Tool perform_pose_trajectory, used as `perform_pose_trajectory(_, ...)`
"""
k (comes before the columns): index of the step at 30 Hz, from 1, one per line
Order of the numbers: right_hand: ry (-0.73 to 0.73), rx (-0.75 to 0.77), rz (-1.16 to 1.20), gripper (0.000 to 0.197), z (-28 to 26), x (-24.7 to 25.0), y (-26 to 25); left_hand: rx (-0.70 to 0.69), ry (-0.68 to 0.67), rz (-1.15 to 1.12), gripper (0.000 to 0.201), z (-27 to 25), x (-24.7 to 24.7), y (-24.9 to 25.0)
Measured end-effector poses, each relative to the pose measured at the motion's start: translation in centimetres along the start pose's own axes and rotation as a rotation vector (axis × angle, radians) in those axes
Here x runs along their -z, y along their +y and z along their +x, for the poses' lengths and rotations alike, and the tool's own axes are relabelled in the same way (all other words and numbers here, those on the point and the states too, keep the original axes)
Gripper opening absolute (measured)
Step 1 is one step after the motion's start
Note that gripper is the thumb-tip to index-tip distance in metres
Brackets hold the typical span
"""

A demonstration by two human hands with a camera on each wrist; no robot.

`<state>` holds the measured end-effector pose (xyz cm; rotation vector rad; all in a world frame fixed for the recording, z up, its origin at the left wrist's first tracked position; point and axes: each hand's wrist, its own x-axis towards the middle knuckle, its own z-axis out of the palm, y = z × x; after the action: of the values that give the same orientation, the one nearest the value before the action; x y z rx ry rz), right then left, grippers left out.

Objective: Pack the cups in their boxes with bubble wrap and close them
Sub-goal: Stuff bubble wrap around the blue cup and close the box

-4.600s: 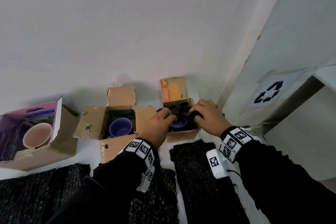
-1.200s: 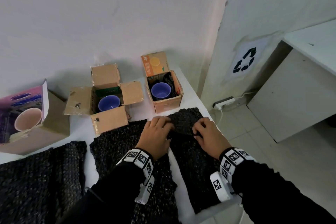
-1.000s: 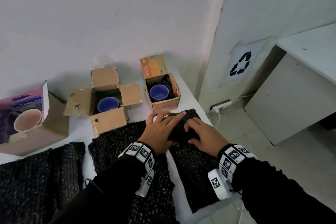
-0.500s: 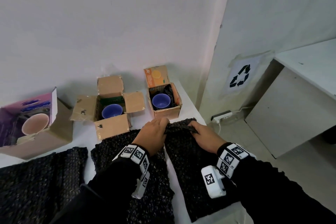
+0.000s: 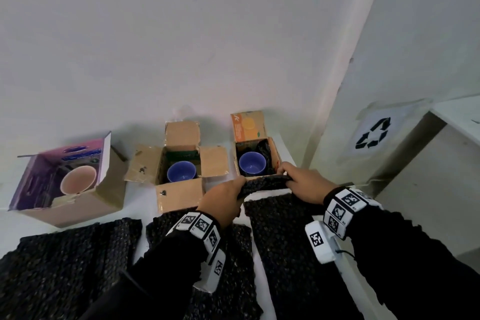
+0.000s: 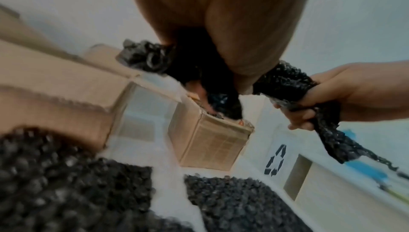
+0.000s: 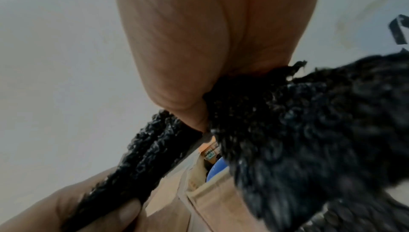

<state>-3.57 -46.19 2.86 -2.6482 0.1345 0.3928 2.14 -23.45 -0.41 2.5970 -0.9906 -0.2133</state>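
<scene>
Both hands hold a folded strip of black bubble wrap [image 5: 265, 182] stretched between them, just above the front edge of the right cardboard box [image 5: 275, 153] with the orange flap. My left hand [image 5: 237, 188] grips its left end and my right hand [image 5: 289, 176] grips its right end. A blue cup [image 5: 252, 163] stands in that box with dark wrap beside it. In the right wrist view the wrap [image 7: 298, 131] hangs over the box and a sliver of the blue cup [image 7: 215, 169] shows. The middle box [image 5: 179, 197] holds another blue cup [image 5: 181, 171]. A pink cup [image 5: 78, 183] sits in the purple box [image 5: 104, 189].
Three flat sheets of black bubble wrap lie on the white table: left [image 5: 65, 267], middle [image 5: 233, 267], right [image 5: 285, 228]. All boxes stand open against the wall. The table ends just right of the orange-flap box. A cabinet with a recycling sign [image 5: 372, 132] stands beyond.
The hands folded the far end of the right sheet on the table, gripped it and lifted it forward to the front edge of the orange-flap box.
</scene>
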Motion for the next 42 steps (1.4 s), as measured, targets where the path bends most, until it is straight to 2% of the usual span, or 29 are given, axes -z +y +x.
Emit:
perform_pose_trajectory(2, 0.042, 0.017, -0.059, 0.013, 2.0, 0.9, -0.2, 0.080, 0.013, -0.129, 0.016, 1.0, -0.7, -0.2)
perform_pose_trajectory(6, 0.089, 0.056, 0.032, 0.041, 6.1, 2.6, -1.0, 0.097, 0.127, -0.224, 0.039, 2.4, -1.4, 0.1)
perform_pose_trajectory(7, 0.117, 0.067, 0.022, 0.044, 7.1, 3.0, -1.0, 0.084, 0.164, -0.225, 0.038, 2.8, -1.5, 0.1)
perform_pose_trajectory(10, 0.200, 0.129, -0.123, 0.028, 9.7, 3.3, -0.9, 0.046, 0.216, -0.120, 0.025, 4.4, -2.5, -0.6)
perform_pose_trajectory(12, 0.234, 0.166, -0.226, 0.030, 11.2, 2.9, -1.0, 0.066, 0.199, 0.006, 0.023, 5.3, -3.3, -1.5)
perform_pose_trajectory(15, 0.317, 0.269, -0.136, 0.035, 12.9, 1.9, -1.7, 0.068, 0.225, 0.161, 0.031, 5.6, -4.1, -2.5)
perform_pose_trajectory(18, 0.360, 0.471, -0.073, 0.031, 14.5, 0.3, -2.0, 0.025, 0.335, 0.156, 0.027, 5.5, -4.4, -3.1)
perform_pose_trajectory(22, 0.298, 0.509, -0.104, 0.021, 16.2, -1.3, -2.3, 0.042, 0.377, 0.013, 0.021, 5.1, -4.3, -3.4)
perform_pose_trajectory(24, 0.233, 0.506, -0.115, 0.018, 16.6, -1.6, -2.3, 0.072, 0.373, -0.054, 0.028, 5.0, -4.0, -3.5)
perform_pose_trajectory(27, 0.178, 0.483, -0.147, 0.025, 16.9, -1.9, -1.9, 0.052, 0.374, 0.023, 0.025, 5.1, -4.0, -3.8)
perform_pose_trajectory(31, 0.074, 0.477, -0.339, 0.040, 16.9, -1.9, -1.3, 0.058, 0.376, 0.076, 0.024, 5.2, -4.3, -4.0)
perform_pose_trajectory(38, 0.039, 0.437, -0.603, 0.046, 17.3, -2.6, -1.0, 0.108, 0.345, 0.167, 0.026, 5.7, -3.5, -3.9)
perform_pose_trajectory(42, 0.004, 0.410, -0.613, 0.041, 17.4, -2.4, -1.9, 0.138, 0.291, 0.194, 0.030, 5.8, -3.2, -3.9)
